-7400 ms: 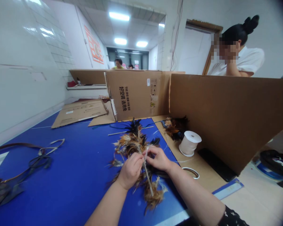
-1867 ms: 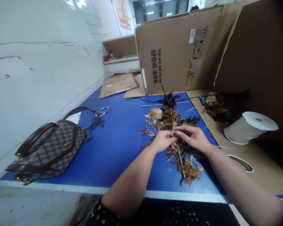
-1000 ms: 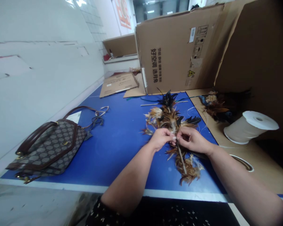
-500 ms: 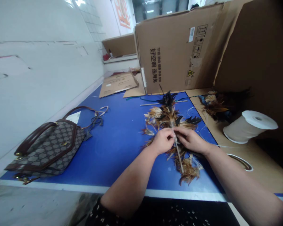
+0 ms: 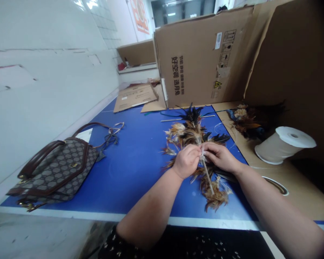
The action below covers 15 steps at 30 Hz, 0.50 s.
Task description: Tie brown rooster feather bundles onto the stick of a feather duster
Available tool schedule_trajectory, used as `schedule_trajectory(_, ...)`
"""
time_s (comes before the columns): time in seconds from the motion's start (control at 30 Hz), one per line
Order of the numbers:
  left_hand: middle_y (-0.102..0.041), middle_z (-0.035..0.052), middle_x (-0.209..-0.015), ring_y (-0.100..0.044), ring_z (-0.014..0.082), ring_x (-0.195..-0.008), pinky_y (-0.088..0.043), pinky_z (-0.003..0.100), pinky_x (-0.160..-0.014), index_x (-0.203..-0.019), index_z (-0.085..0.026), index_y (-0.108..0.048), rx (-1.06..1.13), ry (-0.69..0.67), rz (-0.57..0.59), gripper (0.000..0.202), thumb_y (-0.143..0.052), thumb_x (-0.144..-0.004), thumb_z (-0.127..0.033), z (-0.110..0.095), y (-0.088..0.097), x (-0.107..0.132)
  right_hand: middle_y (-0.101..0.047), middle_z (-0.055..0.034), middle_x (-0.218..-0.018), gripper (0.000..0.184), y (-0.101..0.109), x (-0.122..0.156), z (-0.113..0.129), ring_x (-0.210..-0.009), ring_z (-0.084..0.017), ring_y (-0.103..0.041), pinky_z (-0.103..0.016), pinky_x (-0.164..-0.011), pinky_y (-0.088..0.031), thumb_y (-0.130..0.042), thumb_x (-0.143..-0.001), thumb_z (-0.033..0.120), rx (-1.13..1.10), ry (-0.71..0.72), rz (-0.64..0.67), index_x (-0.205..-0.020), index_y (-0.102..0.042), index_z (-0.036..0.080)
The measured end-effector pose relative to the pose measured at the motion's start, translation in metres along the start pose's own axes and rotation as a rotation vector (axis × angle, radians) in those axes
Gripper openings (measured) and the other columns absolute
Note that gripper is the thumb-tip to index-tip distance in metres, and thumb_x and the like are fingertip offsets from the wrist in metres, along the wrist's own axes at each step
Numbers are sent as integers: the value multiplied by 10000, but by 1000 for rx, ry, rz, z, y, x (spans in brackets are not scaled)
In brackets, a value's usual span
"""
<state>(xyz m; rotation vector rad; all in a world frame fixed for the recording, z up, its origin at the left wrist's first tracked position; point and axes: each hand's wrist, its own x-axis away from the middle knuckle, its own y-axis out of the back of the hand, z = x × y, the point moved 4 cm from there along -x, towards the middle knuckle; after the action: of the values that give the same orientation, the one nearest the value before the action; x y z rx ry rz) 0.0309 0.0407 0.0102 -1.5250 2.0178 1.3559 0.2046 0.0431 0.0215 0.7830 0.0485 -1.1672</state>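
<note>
A bundle of brown, tan and black feathers (image 5: pixel 190 133) lies on the blue table (image 5: pixel 135 169), bound along a thin pale stick (image 5: pixel 208 178). My left hand (image 5: pixel 186 162) is closed in a pinch on the stick among the feathers. My right hand (image 5: pixel 220 156) pinches the same spot from the other side, fingertips touching the left hand's. A thin thread runs from there towards the white thread spool (image 5: pixel 283 145) on the right.
A patterned handbag (image 5: pixel 54 169) with brown handles sits at the left table edge. Cardboard walls (image 5: pixel 205 61) stand behind and to the right. More feathers (image 5: pixel 248 120) lie on the cardboard sheet, beside a ring (image 5: pixel 278 185). Flat cardboard (image 5: pixel 135 97) lies further back.
Since the oldest frame the view has dropped towards the table and the handbag has come into sight. In the last second both hands keep pinching the stick, shifting only slightly.
</note>
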Motion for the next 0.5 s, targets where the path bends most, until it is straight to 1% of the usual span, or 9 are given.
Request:
schedule_trajectory(0.13,-715,123,-1013,-667,224,-1010,-561,402,-938,-861,-214,-696,45,41,-18,167,-559,-952,-192,1,3,-1,-741,-106,-1090,267,2,-1,7,-1024,-245,-700,-414,-985,-555,-570,-1007,434,-24,-8,-10,-918,-705,221)
schedule_trajectory(0.27,-709,106,-963,-662,215,-970,-555,388,-916,-805,-218,-675,104,76,-56,147,-599,-927,-186,6,4,-2,-747,-108,-1080,226,2,-1,11,-1031,-253,-701,-430,-984,-556,-596,-996,413,16,21,-54,-932,-712,230)
schedule_trajectory(0.4,-698,77,-876,-659,200,-882,-549,360,-863,-728,-212,-642,157,144,-53,148,-667,-863,-158,19,1,0,-717,-108,-1093,150,5,2,7,-1070,-267,-686,-433,-979,-555,-632,-963,362,139,71,-161,-958,-731,250)
schedule_trajectory(0.5,-697,58,-812,-657,187,-807,-539,334,-807,-682,-200,-631,202,256,-31,161,-735,-794,-152,30,-4,2,-675,-110,-1135,126,7,5,3,-1034,-255,-683,-397,-935,-556,-640,-944,323,280,57,-222,-971,-739,250)
